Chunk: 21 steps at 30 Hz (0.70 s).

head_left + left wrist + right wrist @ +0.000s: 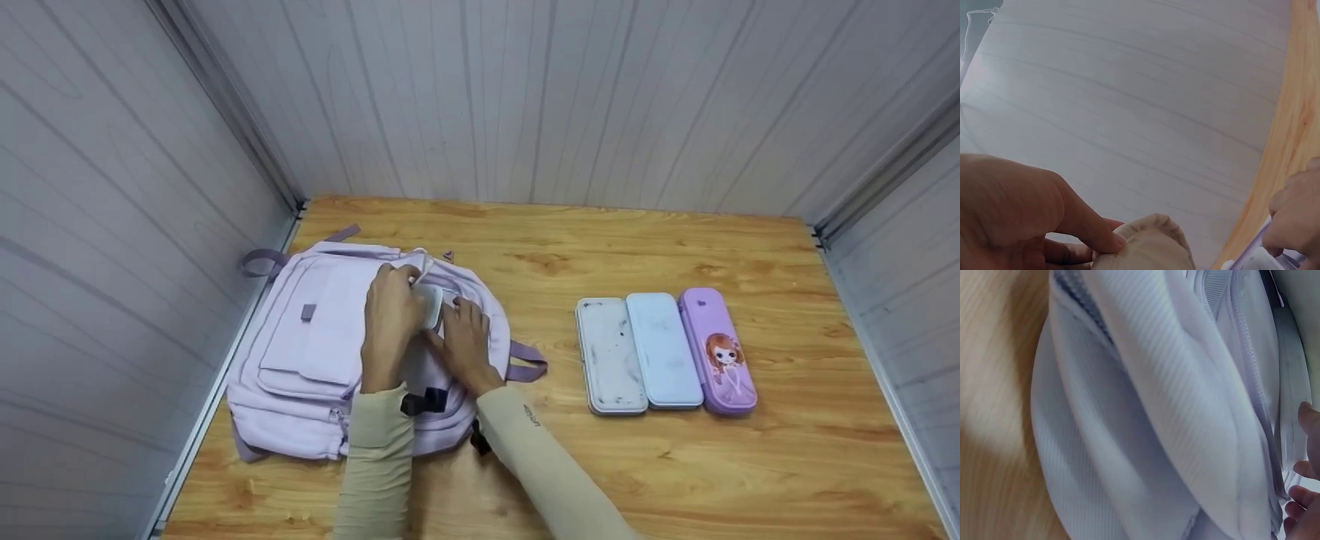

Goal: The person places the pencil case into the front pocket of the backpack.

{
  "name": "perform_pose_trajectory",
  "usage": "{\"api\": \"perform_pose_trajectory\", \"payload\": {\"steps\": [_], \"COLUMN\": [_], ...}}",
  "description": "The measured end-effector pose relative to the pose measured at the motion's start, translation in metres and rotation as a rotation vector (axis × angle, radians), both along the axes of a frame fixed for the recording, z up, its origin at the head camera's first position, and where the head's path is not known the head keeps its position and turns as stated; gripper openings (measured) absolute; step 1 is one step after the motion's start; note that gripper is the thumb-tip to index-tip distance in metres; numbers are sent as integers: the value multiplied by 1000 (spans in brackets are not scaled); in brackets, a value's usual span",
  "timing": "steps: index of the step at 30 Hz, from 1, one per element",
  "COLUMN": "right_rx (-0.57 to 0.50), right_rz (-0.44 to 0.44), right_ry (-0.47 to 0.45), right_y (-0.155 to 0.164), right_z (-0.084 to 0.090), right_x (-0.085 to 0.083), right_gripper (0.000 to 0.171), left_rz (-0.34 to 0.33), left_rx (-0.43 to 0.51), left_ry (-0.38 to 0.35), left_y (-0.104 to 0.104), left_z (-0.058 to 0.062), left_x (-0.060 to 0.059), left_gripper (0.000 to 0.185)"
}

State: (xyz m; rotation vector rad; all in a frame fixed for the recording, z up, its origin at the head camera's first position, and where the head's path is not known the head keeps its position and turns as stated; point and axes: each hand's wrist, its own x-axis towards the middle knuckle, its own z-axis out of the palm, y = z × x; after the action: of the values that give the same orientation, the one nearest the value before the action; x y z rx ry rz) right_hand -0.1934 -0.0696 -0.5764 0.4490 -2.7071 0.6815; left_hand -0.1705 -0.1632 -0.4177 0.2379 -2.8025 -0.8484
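A pale lilac backpack point(322, 322) lies on the wooden table at left. My left hand point(391, 315) pinches the fabric edge point(1148, 242) of its opening and lifts it, as the left wrist view shows. Inside the opening, partly hidden, is a pale pencil case point(431, 304) with a rounded corner. My right hand point(466, 341) grips the case at its near end, thumb and fingertips against it. In the right wrist view, the pale case point(1292, 382) stands beside the bag's zipped edge point(1247, 343), with fingers at its lower end.
To the right, three pencil cases lie side by side on the table point(555, 480): a scuffed white one point(611, 356), a light blue one point(664, 349) and a purple one point(716, 322) with a cartoon girl. Panelled walls point(510, 97) stand at the back and both sides.
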Motion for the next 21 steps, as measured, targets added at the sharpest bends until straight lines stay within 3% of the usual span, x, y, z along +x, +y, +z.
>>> {"api": "perform_pose_trajectory", "payload": {"steps": [9,21], "right_rx": [0,-134], "right_rz": [15,60], "right_ry": [41,-27], "right_y": [4,23], "right_z": [-1,11], "right_x": [1,7], "right_gripper": [50,53], "left_rz": [-3,3], "left_rx": [-4,8], "left_ry": [-2,-19], "left_y": [1,-1], "left_z": [-1,-2], "left_x": [0,0], "left_gripper": [33,34]}}
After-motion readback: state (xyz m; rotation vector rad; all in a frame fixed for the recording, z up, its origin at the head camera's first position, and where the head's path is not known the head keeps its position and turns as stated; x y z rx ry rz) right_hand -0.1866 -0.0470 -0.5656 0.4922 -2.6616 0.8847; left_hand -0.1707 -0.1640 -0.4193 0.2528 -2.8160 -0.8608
